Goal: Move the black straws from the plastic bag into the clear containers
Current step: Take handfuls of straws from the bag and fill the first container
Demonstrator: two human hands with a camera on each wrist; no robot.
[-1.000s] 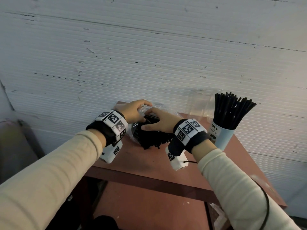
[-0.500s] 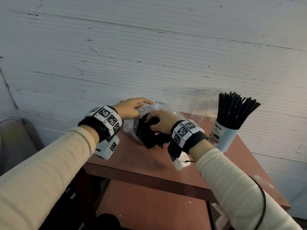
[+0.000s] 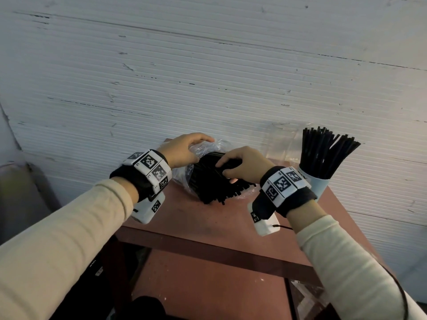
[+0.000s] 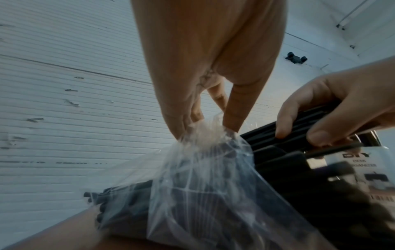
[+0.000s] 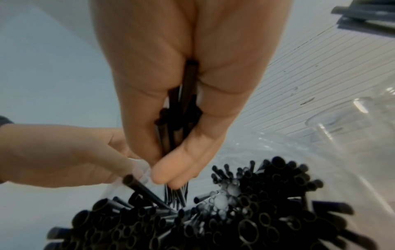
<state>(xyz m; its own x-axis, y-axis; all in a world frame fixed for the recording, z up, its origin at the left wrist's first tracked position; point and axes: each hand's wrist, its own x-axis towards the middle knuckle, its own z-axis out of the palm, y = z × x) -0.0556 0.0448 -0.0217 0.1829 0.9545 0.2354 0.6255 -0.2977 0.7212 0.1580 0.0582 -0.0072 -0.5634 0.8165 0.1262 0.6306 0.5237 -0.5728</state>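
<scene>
Hands now split jobs: left hand pinches plastic bag top, right hand newly clamped on black straws, extraction starting.

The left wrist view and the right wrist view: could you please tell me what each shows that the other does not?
Only the left wrist view shows the left hand pinching the gathered plastic bag, plus a printed "DIY" label. Only the right wrist view shows the straws' open ends bunched below and an empty clear container. Both show the right hand gripping a bundle of black straws.
</scene>
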